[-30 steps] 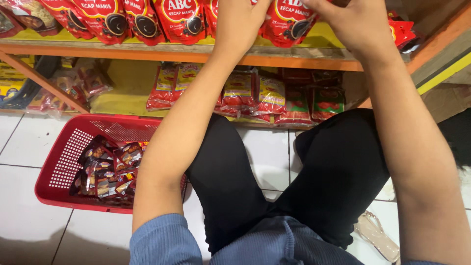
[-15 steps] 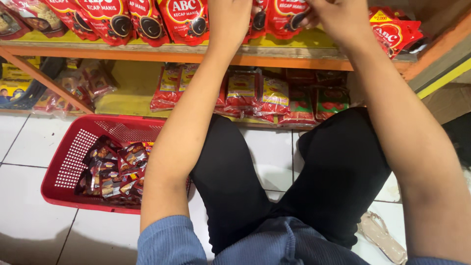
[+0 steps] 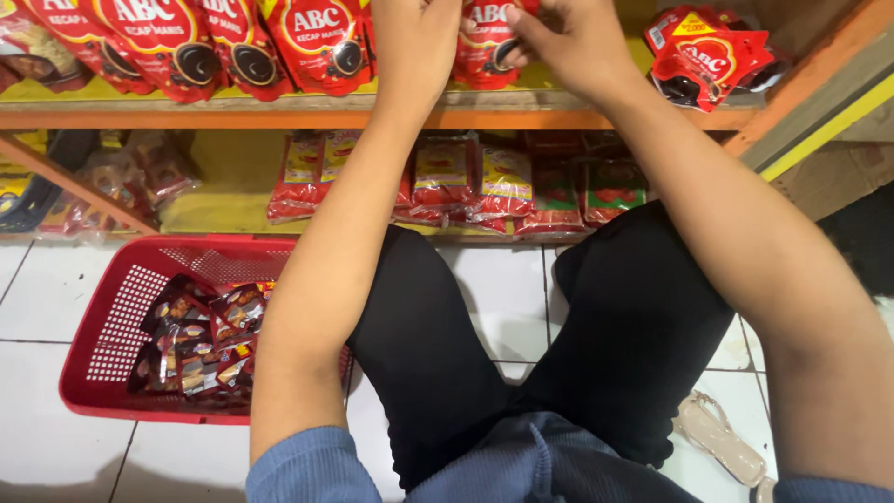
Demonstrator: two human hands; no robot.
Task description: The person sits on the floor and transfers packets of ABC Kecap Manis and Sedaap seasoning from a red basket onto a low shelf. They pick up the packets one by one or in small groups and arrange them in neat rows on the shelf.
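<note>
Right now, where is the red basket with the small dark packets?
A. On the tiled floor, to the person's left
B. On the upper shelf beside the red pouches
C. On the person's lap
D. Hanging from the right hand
A: the red basket sits on the white tiled floor at the person's left, below the shelves, while both the left hand and the right hand are up at a red pouch on the upper shelf.

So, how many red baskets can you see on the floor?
1. The red basket sits on the white tiled floor, to the left of the person's knees and below the shelves. Dark snack packets lie inside it. No other basket shows, though one could be out of frame.
</note>
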